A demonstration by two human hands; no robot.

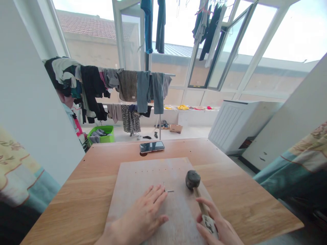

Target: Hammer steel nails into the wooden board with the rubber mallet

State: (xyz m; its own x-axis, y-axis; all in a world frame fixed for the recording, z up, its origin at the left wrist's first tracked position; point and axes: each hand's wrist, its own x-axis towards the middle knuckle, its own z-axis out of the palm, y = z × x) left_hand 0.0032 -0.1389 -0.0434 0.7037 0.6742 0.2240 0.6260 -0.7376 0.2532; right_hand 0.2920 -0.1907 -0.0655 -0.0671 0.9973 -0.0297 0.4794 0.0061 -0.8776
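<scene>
Mallet (192, 180): probably head-heavy, stiff; hold by handle (203, 207)
Right hand (221, 225): curled around handle
Left hand (145, 211): spread over board (178, 214)

No legible text, brand or number anywhere in view. Marks seen, unread: mallet (203, 209), dark print or pattern on the pale lower handle (209, 224), partly behind fingers, too blurred to tell whether letters. Brown cloth (127, 84) on rack: small pale tag (134, 97) near lower edge, too small to read. Open window frame (201, 87), bottom rail: little yellow strip (196, 86), maybe a label, wording indistinct. Phone (152, 147) on table (84, 183): dark screen, no characters made out.
</scene>
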